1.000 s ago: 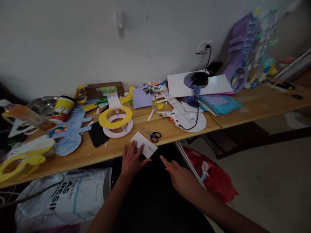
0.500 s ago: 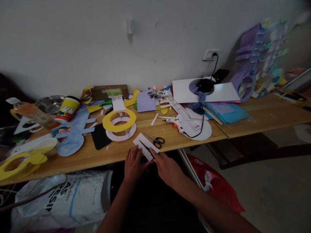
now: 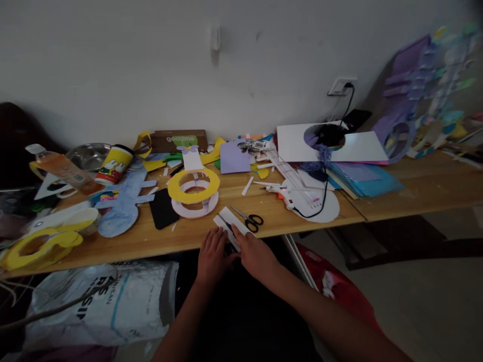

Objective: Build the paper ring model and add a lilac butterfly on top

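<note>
Head view: bare hands and a white card at the near edge of the wooden surface.
Perforated board: white board at the back right, its large hole already made.
White guitar shape: white guitar-shaped piece, outline complete to judge by its form, lines running along the neck.
Ring piece: yellow ring raised above a pale ring; the two appear already joined.
Left hand: left hand laid on the card's near-left edge, fingers extended, thumb apart.
Right hand: right hand curled around a slim dark tool, forefinger stretched along it.
White card: white card under both hands, seemingly one piece; no separation is yet shown.
Scissors: scissors idle, just beside the card.
Tool: slantwise over the card; whether it has marked or cut anything cannot be told.
</note>
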### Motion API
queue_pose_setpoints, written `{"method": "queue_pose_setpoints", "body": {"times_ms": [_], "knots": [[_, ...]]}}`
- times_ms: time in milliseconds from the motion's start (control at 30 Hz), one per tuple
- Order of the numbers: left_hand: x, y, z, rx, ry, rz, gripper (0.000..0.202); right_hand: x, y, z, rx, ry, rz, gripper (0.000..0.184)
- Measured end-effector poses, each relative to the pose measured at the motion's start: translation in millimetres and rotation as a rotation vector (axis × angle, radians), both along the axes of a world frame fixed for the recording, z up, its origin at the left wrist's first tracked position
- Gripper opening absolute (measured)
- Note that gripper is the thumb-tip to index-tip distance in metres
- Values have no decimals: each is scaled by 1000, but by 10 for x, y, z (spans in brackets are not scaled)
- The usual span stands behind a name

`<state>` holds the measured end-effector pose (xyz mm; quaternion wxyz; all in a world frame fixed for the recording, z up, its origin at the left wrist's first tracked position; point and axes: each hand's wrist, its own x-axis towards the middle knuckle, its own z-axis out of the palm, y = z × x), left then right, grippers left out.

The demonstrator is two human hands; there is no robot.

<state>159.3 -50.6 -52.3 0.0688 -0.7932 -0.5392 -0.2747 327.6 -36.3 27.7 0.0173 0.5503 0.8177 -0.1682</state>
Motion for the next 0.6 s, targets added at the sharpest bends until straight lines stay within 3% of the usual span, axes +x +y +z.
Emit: {"method": "queue_pose_setpoints", "body": {"times_ms": [233, 600], "knots": [[-1, 12, -4, -9, 42, -1, 57, -77, -10, 22, 0, -73, -3, 74], [39, 95, 4, 3, -12, 6, 65, 137, -103, 46, -36, -89, 5, 64]]}}
